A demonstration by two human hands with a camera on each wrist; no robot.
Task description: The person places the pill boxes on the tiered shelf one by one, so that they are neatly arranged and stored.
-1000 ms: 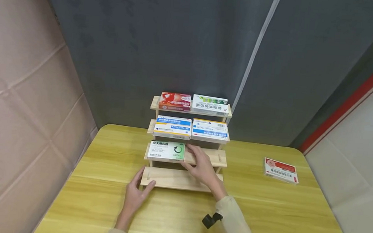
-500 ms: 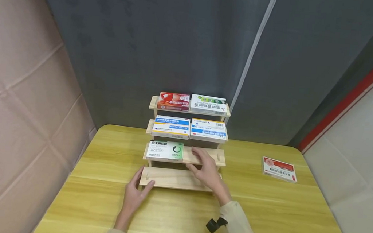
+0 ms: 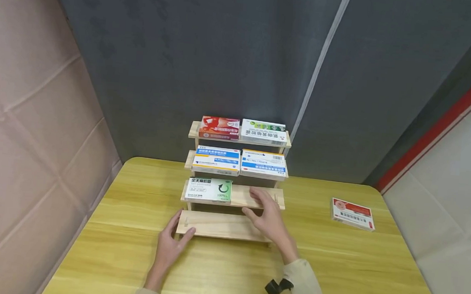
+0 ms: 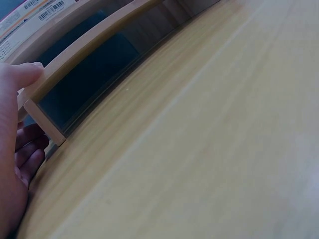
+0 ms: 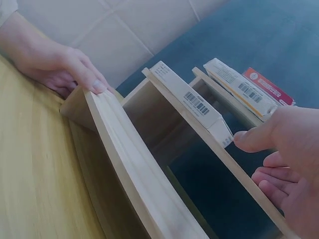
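Observation:
A stepped wooden rack (image 3: 221, 225) stands on the table. My left hand (image 3: 169, 247) holds the left end of its lowest step, thumb on top and fingers around the side, as the left wrist view also shows. Over the right half of the step above, my right hand (image 3: 269, 219) is spread with nothing between thumb and fingers. A green and white medicine box (image 3: 209, 189) lies on that step's left half, apart from the right hand in the head view. From the right wrist, the right thumb (image 5: 254, 139) appears close to the end of this box (image 5: 189, 99).
Two blue and white medicine boxes (image 3: 216, 160) fill the step higher up. On the top step lie a red box (image 3: 219, 127) and a white and green box (image 3: 263, 131). A red and white box (image 3: 353, 214) lies on the table (image 3: 334, 265) at right. A dark curtain (image 3: 191, 69) hangs behind.
My right hand has let go of the green and white box and moved right, away from it. The box stays on its step. My left hand keeps its hold on the rack.

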